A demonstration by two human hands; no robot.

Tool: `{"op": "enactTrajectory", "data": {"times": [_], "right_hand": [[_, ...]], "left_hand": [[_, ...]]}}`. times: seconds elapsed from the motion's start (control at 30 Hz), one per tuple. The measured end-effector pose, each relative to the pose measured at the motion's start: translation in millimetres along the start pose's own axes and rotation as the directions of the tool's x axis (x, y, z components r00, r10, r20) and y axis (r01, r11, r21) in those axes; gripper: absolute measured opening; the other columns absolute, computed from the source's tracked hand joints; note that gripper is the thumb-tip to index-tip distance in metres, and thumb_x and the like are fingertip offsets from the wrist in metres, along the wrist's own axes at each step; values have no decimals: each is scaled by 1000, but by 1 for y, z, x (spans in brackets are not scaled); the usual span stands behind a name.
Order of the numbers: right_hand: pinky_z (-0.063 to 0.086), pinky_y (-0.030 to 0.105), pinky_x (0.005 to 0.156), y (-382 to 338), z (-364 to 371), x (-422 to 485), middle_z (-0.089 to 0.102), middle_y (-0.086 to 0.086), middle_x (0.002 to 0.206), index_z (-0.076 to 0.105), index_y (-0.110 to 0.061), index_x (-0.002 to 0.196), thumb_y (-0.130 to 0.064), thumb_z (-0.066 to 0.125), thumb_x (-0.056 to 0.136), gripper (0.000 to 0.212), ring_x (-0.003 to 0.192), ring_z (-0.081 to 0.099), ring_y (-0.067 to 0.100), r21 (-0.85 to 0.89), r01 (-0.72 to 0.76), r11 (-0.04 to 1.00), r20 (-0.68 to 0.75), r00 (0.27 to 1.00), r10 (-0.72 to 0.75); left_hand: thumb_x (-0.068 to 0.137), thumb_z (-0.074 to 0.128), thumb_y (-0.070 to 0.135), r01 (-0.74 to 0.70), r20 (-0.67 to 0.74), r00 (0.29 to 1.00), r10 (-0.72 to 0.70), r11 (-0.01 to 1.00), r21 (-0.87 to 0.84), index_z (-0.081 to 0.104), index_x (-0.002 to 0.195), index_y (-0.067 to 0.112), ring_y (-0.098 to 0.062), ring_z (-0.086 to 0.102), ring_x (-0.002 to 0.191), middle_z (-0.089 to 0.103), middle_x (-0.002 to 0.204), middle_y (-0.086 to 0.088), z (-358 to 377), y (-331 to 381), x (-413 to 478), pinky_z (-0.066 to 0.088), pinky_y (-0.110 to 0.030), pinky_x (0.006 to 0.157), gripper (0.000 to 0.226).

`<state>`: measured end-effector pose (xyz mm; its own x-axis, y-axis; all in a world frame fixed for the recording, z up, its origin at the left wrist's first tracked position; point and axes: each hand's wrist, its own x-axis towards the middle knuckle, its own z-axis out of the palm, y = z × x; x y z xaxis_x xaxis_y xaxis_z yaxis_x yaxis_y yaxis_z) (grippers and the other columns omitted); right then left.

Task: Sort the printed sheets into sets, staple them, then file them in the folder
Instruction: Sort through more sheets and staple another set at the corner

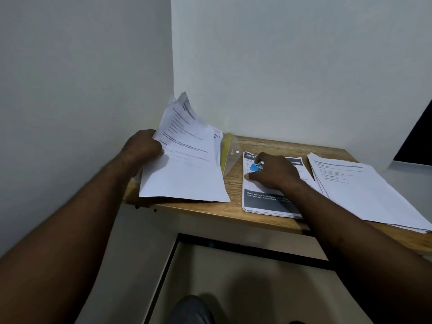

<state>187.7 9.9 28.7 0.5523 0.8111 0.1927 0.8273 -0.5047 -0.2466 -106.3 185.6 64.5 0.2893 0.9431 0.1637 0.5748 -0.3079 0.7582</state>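
Entering stapling step: clutching fanned sheets (187, 169) in left grip (142, 146) at left end of bench (233, 188); pinching blue stapler (254, 167) in right grip (275, 173) atop middle stack (268, 203); next, likely squaring sheet corners and feeding them into stapler.

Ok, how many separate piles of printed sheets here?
3. A bundle gripped by the left hand at the table's left end; a middle pile under the right hand, whose fingers curl over a small blue object; a right pile beside it. Others may be hidden.
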Motion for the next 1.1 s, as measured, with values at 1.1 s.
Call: {"op": "enactTrajectory", "data": {"times": [1.1], "right_hand": [[45, 36, 78, 82, -19, 14, 67, 11, 122, 54, -20, 127, -66, 69, 90, 61, 115, 63, 34, -185, -172, 968, -130, 980, 149]], "left_hand": [[92, 66, 5, 78, 67, 997, -43, 704, -706, 74, 118, 28, -27, 75, 105, 79, 114, 5, 90, 11, 4, 57, -52, 99, 36]]}}
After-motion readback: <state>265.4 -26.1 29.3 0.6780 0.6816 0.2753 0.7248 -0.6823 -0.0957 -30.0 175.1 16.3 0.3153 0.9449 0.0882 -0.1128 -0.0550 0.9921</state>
